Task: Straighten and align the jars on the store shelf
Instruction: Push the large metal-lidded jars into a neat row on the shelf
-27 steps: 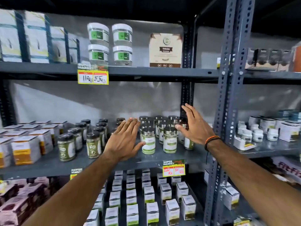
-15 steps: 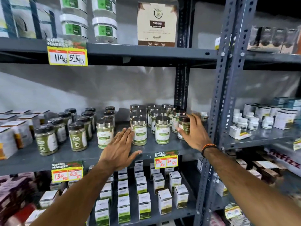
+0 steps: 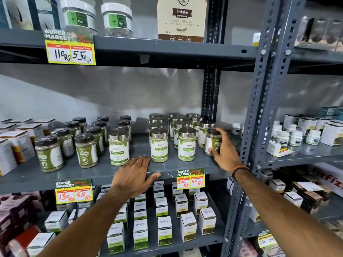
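Silver-lidded jars with white-and-green labels stand upright on the grey shelf in rows running toward 12 o'clock. One silver-lidded jar stands apart at 9 o'clock of the group. Dark-lidded jars of green powder stand in rows farther toward 9 o'clock. One dark-lidded jar sits at the group's 3 o'clock edge, upright, gripped.

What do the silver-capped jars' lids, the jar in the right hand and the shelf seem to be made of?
Silver lids: likely brushed metal or metallised plastic, given the soft sheen. Jar in the right hand: clear body, plastic or glass, with greenish powder showing through, and a dark lid. Shelf: grey painted steel, matt, with punched uprights.
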